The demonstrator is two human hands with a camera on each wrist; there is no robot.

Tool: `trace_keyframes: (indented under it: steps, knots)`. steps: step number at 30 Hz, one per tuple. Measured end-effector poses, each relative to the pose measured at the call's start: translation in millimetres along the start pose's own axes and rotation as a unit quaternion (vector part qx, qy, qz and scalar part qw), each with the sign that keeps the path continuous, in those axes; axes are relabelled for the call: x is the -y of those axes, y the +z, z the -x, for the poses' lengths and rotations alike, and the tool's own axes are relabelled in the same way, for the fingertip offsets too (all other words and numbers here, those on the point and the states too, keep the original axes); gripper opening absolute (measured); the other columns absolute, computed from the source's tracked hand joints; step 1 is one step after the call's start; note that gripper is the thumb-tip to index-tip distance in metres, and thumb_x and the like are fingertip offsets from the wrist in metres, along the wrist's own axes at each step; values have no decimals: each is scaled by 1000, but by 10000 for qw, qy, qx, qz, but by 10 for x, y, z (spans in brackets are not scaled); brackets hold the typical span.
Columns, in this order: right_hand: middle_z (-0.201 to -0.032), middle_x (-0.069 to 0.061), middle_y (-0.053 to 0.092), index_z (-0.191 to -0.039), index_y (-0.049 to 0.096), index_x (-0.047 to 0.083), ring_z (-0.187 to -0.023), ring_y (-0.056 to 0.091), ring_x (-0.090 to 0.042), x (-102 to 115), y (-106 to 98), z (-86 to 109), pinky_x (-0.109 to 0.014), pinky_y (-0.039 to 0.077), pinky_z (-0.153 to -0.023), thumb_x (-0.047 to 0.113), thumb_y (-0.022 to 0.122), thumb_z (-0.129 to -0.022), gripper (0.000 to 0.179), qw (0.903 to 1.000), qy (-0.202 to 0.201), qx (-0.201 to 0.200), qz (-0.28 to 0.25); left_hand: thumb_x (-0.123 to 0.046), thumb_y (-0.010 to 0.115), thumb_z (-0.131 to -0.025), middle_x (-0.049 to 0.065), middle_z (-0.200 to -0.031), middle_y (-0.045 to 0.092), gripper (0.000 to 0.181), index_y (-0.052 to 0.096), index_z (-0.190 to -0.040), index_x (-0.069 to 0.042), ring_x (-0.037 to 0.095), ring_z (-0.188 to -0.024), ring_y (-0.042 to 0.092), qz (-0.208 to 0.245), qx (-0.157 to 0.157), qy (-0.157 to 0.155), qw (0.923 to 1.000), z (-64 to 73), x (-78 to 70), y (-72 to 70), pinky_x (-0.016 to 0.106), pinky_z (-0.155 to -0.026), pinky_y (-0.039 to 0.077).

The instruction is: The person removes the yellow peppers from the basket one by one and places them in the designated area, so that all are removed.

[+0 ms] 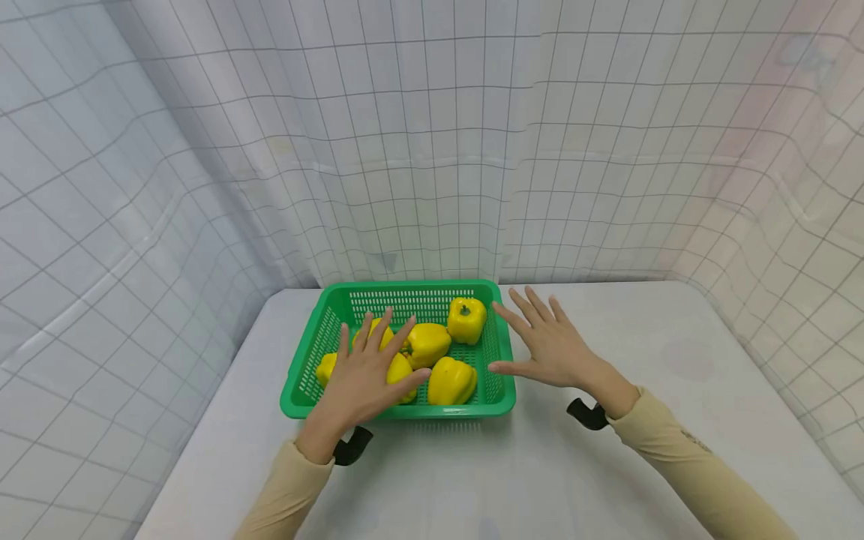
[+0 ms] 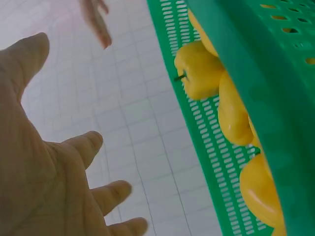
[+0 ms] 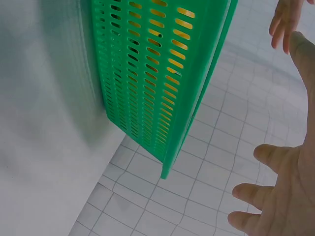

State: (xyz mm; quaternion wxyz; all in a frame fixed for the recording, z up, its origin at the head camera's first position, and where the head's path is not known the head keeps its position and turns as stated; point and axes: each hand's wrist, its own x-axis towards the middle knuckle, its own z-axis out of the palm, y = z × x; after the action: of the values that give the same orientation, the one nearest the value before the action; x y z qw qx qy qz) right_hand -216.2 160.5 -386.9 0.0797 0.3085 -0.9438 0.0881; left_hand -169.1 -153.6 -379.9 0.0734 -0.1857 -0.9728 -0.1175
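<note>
A green slotted plastic basket (image 1: 405,412) stands on the table with several yellow bell peppers (image 1: 452,381) inside. One upright pepper (image 1: 467,320) with a green stem sits near its back right corner. Above the basket's left part, my left hand (image 1: 367,379) spreads its fingers and partly hides some peppers. My right hand (image 1: 550,341) hovers by the basket's right rim, fingers also spread. Neither hand holds anything. In the left wrist view, the left palm (image 2: 44,182) is apart from the basket wall; the right wrist view shows the right palm (image 3: 288,196) likewise apart from it.
A white table (image 1: 445,480) lies under the basket. White curtains (image 1: 418,150) with a dark grid pattern enclose its back and both sides. Black straps (image 1: 352,447) show at both wrists, below light tan sleeves (image 1: 290,484).
</note>
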Motion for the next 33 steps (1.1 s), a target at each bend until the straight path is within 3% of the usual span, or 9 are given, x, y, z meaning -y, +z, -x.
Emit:
trace_keyframes:
  steps: [5, 11, 18, 21, 26, 33]
  knots:
    - [-154, -16, 19, -151, 26, 15, -140, 10, -35, -14, 14, -38, -58, 14, -105, 75, 45, -83, 92, 9994, 144, -77, -315, -68, 42, -89, 14, -155, 19, 80, 21, -153, -25, 40, -139, 11, 454, -248, -492, 9974, 162, 200, -25, 62, -105, 5]
    - [-149, -18, 29, -149, 31, 11, -137, 21, -37, -36, 44, -86, -58, 24, -102, 70, 48, -84, 89, 9972, 272, -78, -688, -57, 49, -92, 25, -149, 25, 77, 26, -151, -13, 48, -133, 21, 1214, -720, -1276, 9817, 402, 510, 59, 65, -101, 14]
    - [-144, -20, 37, -145, 36, 6, -130, 34, -38, -46, 80, -176, -58, 31, -97, 66, 53, -85, 87, 9963, 297, -125, -793, -38, 53, -96, 30, -145, 29, 64, 35, -146, -3, 51, -126, 30, 1080, -1311, -1814, 9686, 500, 751, 180, 66, -95, 26]
    - [-142, -19, 40, -144, 38, 6, -128, 37, -37, -43, 97, -227, -57, 32, -98, 66, 54, -85, 86, 9954, 359, -96, -886, -35, 52, -97, 29, -145, 28, 62, 35, -146, -2, 50, -125, 31, 1169, -1335, -2054, 9625, 492, 815, 204, 66, -91, 31]
    - [-140, -19, 43, -143, 40, 7, -126, 40, -36, -40, 122, -306, -54, 33, -98, 64, 56, -84, 84, 9937, 423, -109, -1030, -41, 47, -98, 27, -147, 27, 64, 31, -149, -6, 49, -126, 32, 1590, -1062, -2397, 9518, 473, 931, 245, 66, -90, 32]
    - [-139, -20, 43, -142, 42, 7, -124, 41, -36, -21, 104, -433, -53, 36, -96, 59, 61, -84, 81, 9908, 470, -63, -1267, -50, 46, -96, 23, -148, 30, 67, 29, -151, -15, 46, -128, 33, 2431, -1038, -2680, 9265, 494, 1044, 326, 65, -94, 28]
